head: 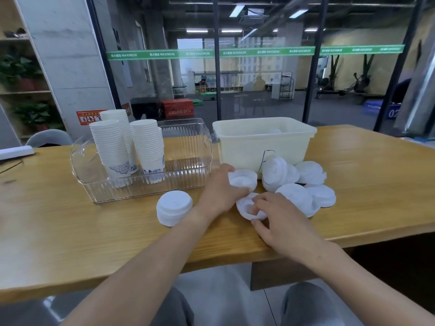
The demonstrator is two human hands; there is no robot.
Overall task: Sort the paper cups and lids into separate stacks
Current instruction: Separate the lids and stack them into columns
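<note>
a: what have your hands got right now?

b: your left hand [220, 191] curls round an upturned white lid [243, 178], thumb and fingers on its rim, hollow side up. your right hand [280, 220] pinches another upturned lid [247, 208] lying on the counter [70, 231], fingertips inside its hollow.

a: and the lids you're sorting?

b: thin white plastic, round, with a raised dome. a neat lid stack [174, 208] sits at about 9 o'clock from your left hand, dome side up. the loose lids [299, 184] lie in a heap at 2 o'clock from your right hand, some overlapping, some tilted.

a: the cups?

b: three tall stacks of white paper cups [127, 144], ribbed rims showing, blue print on the lowest ones. they stand upright inside a clear ribbed tray [164, 187] at 10 o'clock from your left hand.

a: anything crowding you?

b: a cream plastic bin [263, 142] stands at 12 o'clock, just behind the loose lids and touching the heap. the tray's near wall lies close beside your left hand.
</note>
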